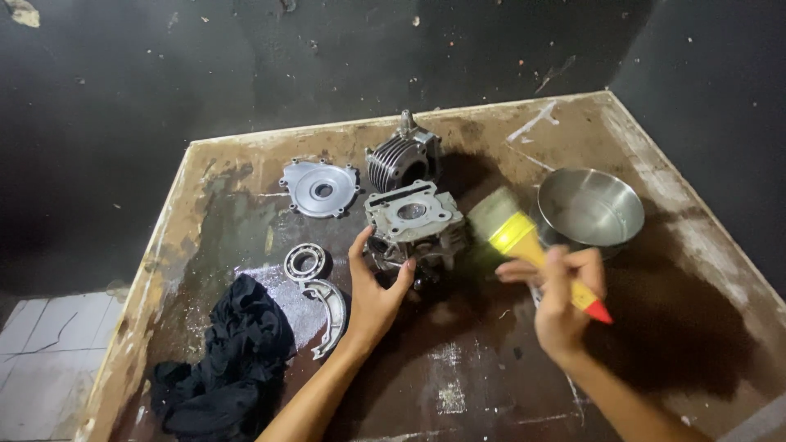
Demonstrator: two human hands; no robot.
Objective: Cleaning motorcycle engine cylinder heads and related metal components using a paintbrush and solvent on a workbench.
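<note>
My left hand (372,290) grips the near side of a grey metal engine cylinder head (413,223) standing on the stained wooden tabletop (491,385). My right hand (561,299) holds a paintbrush (516,233) with a yellow and red handle, its bristles up against the right side of that engine part. A finned metal cylinder block (403,160) stands just behind the head.
A steel bowl (589,206) sits to the right of the brush. A round metal cover plate (319,188), a bearing ring (306,261), a curved brake shoe (329,315) and a black rag (229,360) lie on the left. Dark wall behind; tiled floor lower left.
</note>
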